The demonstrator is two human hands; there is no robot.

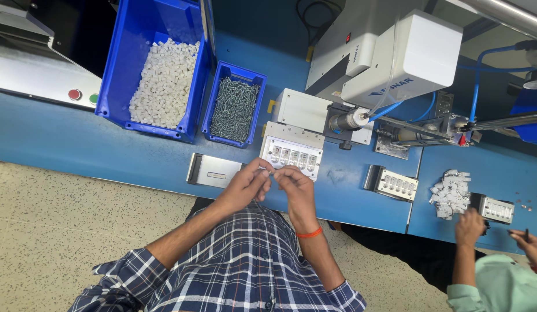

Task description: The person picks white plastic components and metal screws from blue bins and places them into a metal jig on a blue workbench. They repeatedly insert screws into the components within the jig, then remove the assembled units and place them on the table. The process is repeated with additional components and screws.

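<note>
I am holding my left hand and my right hand close together at the near edge of the blue surface, fingertips almost meeting. Both are pinching a small pale part between them, just in front of the white fixture block with its row of clear pockets. The part is nearly hidden by my fingers, so I cannot tell its shape for certain. What shows of it seems to be lying roughly left to right, spanning from one hand to the other; which end leads I cannot make out.

The risk, as I judge it, is that such a small piece is sitting only on fingertips right over the edge of the surface. A slip would be sending it onto my lap or the speckled floor. Misaligning it could also be jamming it crooked in a pocket.

Farther left, a grey metal plate is lying flat. Beyond it are the small blue bin of screws and the large blue bin of white plastic pieces. To the far right, another person's hands are working beside a pile of white parts.
</note>
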